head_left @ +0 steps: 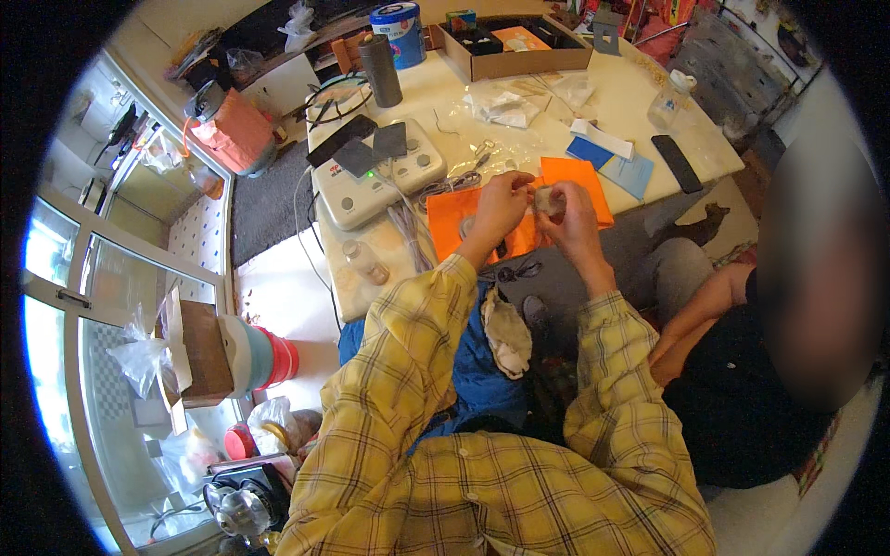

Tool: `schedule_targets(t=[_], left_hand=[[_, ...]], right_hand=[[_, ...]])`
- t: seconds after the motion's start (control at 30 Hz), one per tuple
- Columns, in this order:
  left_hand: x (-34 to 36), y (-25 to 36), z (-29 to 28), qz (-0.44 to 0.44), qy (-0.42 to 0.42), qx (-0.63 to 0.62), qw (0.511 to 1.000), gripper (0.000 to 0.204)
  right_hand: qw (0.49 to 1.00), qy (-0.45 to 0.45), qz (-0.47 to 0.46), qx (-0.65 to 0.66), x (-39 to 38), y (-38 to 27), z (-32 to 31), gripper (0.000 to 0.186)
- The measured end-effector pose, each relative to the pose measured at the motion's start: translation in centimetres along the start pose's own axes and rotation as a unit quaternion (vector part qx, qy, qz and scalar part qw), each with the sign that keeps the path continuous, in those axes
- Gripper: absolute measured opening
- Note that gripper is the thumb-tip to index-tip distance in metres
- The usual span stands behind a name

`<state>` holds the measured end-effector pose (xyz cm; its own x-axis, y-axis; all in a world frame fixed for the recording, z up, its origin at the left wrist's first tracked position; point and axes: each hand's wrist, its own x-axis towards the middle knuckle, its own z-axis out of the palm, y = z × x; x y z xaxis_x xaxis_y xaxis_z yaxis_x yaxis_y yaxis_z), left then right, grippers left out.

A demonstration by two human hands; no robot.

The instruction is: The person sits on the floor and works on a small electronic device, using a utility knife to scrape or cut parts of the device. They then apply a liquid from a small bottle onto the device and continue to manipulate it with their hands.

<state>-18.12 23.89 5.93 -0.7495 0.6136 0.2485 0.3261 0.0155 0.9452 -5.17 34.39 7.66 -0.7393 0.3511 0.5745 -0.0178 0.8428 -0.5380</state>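
Observation:
An orange cloth strip [454,215] lies along the front edge of the table, under both my hands. My right hand [577,227] pinches a small greyish rounded piece [547,201] above the cloth. Close beside it, my left hand [501,211] has its fingers drawn together at the cloth; what they grip is too small to make out. A grey round patch on the cloth shows by my left wrist. To the left sits a white device [357,211] with grey round spots and a green light, dark flat pads [357,156] on top and cables [408,227] beside it.
A clear bottle [364,263] lies by the near left table edge. Blue leaflets [626,171] and a black phone-like slab [677,163] are at right. Farther back stand a dark cylinder [381,72], a blue tub [399,32] and a cardboard box [514,63]. Another person [760,408] sits at right.

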Motion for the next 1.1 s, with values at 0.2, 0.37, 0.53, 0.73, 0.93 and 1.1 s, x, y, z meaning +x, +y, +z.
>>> schedule_targets(t=[0.2,0.37,0.53,0.73,0.93,1.1], left_hand=[[-3.4,3.2,-1.5,-0.063,-0.011,-0.086,0.994,0.023],[-7.1,2.1,-3.2,0.083,-0.008,0.162,0.983,0.021],[-9.2,2.5,-3.4,0.336,-0.025,0.322,0.885,0.030],[-7.3,3.1,-2.1,0.230,-0.052,0.483,0.844,0.040],[-6.0,1.9,-1.5,0.270,-0.054,0.491,0.826,0.032],[-5.9,2.8,-1.0,0.215,-0.082,0.512,0.828,0.030]], right_hand=[[1.000,0.016,-0.009,0.015,-1.5,-0.5,-1.5,0.048],[1.000,0.002,-0.009,0.023,-1.2,1.2,0.6,0.050],[1.000,-0.002,-0.020,0.024,0.2,2.1,1.1,0.051],[0.999,-0.036,-0.028,0.027,1.3,3.1,0.7,0.053],[0.997,0.027,0.048,0.057,1.6,4.4,0.7,0.054],[0.983,0.064,0.105,0.134,1.3,6.0,-1.5,0.059]])
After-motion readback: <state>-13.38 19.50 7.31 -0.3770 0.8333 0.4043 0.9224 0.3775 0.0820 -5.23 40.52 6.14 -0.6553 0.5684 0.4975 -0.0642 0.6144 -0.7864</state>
